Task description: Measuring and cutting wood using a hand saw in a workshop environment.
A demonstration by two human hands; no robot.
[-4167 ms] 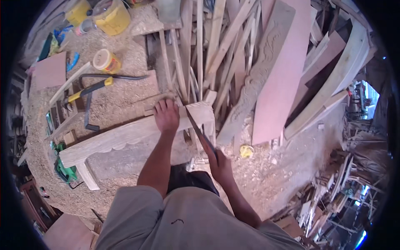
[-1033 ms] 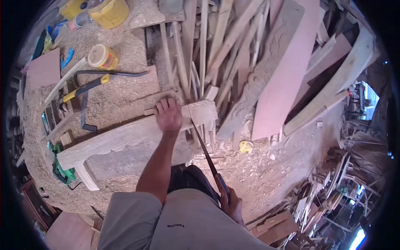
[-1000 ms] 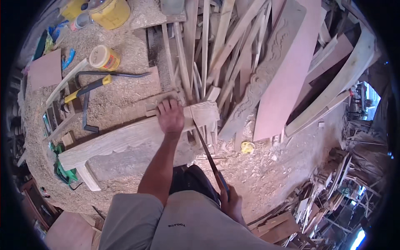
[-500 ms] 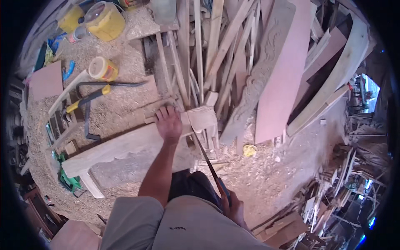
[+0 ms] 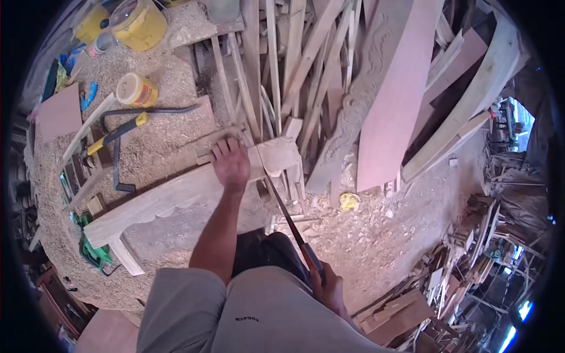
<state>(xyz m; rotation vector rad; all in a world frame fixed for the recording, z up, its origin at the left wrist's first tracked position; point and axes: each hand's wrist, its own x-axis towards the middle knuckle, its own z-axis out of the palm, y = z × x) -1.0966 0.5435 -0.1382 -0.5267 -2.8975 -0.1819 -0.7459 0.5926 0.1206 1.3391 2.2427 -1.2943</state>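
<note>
My left hand (image 5: 231, 166) presses on a long pale wooden board (image 5: 170, 197) near its right end. The fingers bend over the far edge. In my right hand (image 5: 329, 288), closed round the handle, is a handsaw (image 5: 296, 230). Its narrow dark blade slants up and away to the left. The blade meets the board just right of my left hand, beside the squared end block (image 5: 279, 154). The board's near edge has a wavy cut, and a short leg (image 5: 126, 256) sticks out at its left end.
Sawdust covers the surface beyond the board, with a yellow-handled bow saw (image 5: 118, 134), a small yellow tub (image 5: 136, 90) and larger yellow buckets (image 5: 139, 25). Strips of wood and a carved plank (image 5: 365, 76) lean at the back. Scrap wood (image 5: 400, 317) piles up at lower right.
The whole view has shifted slightly, so things sit a little higher and further left. My left hand keeps its place on the board; the saw stays at the same spot, with little visible movement.
</note>
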